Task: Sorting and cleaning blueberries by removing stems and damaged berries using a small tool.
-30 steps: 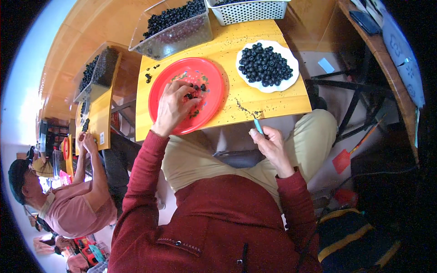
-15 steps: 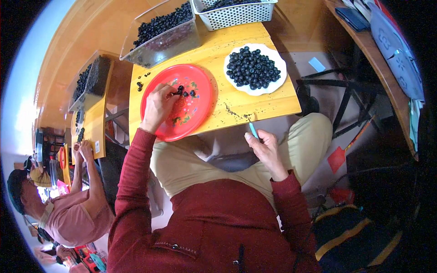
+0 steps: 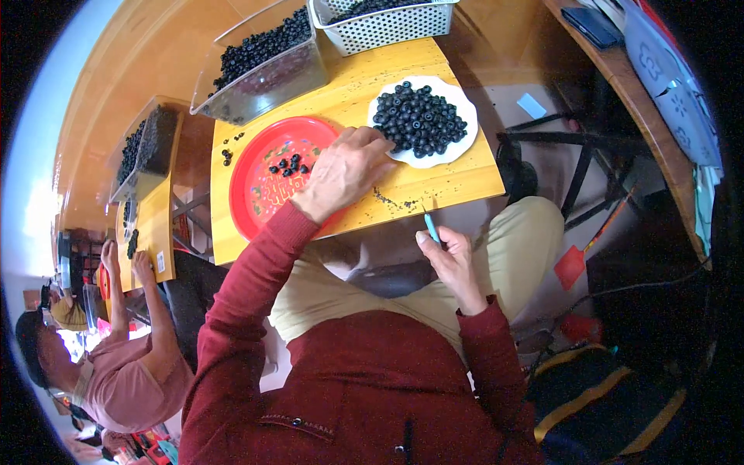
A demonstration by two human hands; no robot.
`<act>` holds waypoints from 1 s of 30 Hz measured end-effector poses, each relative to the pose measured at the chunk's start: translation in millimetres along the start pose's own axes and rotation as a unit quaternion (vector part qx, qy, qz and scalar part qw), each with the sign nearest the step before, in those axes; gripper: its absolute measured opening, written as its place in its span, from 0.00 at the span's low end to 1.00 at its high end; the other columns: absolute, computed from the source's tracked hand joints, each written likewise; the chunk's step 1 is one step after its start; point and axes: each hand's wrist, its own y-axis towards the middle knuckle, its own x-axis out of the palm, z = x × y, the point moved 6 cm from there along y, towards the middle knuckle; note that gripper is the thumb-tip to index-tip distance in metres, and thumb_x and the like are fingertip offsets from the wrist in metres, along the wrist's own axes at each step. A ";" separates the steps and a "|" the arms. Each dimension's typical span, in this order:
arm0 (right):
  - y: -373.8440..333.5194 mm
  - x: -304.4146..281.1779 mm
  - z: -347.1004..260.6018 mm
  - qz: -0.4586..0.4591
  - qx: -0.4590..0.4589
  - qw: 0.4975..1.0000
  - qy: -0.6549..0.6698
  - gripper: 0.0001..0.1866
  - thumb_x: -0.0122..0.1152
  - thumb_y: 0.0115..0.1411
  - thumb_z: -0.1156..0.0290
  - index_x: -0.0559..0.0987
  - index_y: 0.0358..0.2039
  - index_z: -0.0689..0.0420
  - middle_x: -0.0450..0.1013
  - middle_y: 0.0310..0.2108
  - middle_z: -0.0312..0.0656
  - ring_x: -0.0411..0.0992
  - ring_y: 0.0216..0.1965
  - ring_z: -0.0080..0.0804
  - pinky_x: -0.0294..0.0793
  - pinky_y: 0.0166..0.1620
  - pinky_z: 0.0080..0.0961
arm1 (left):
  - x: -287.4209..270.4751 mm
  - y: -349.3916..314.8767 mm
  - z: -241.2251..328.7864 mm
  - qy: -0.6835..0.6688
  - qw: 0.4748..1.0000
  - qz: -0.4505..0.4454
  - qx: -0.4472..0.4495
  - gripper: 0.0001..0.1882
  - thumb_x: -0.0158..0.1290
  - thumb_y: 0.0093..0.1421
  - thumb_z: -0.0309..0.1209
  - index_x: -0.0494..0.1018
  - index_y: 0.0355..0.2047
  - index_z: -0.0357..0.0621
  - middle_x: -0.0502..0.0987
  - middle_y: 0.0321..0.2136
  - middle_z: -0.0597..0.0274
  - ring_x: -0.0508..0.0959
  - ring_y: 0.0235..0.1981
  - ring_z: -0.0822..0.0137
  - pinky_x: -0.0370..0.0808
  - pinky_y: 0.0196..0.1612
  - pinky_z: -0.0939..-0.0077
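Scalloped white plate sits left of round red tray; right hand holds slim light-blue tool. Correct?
Wrong side: the head view shows the scalloped white plate right of the round red tray. The right hand does hold the slim light-blue tool.

Left hand (image 3: pixel 347 172) is over the edge of the red plate (image 3: pixel 249 182), right by the white plate (image 3: pixel 465 112) piled with dark berries (image 3: pixel 421 120), can't tell if it's got one. Right hand (image 3: pixel 453 263) is gripping a little blue tool (image 3: pixel 432 229) by the table (image 3: pixel 358 99).
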 end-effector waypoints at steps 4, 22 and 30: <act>0.7 -3.1 -4.4 0.008 -0.018 1.000 -0.019 0.13 0.61 0.64 0.69 0.75 0.23 0.59 0.62 0.19 0.25 0.57 0.24 0.12 0.56 0.25 0.19 | 5.7 5.3 3.0 0.014 1.000 -0.010 -0.003 0.16 0.60 0.56 0.35 0.77 0.44 0.43 0.76 0.40 0.54 0.76 0.40 0.52 0.76 0.44 0.60; 11.5 -1.3 0.3 0.010 -0.019 0.998 -0.067 0.12 0.63 0.64 0.68 0.79 0.29 0.65 0.64 0.18 0.26 0.58 0.23 0.12 0.57 0.25 0.18 | 13.3 12.9 -6.3 -0.056 0.998 -0.004 -0.020 0.10 0.60 0.52 0.27 0.75 0.35 0.41 0.74 0.35 0.55 0.76 0.38 0.51 0.76 0.39 0.59; 15.0 0.2 9.4 0.018 -0.001 0.996 -0.089 0.11 0.63 0.63 0.69 0.80 0.30 0.65 0.64 0.18 0.26 0.58 0.23 0.12 0.58 0.25 0.18 | 13.9 13.3 -8.2 -0.083 0.996 0.030 -0.015 0.12 0.62 0.52 0.27 0.76 0.37 0.41 0.74 0.34 0.56 0.76 0.37 0.52 0.76 0.38 0.60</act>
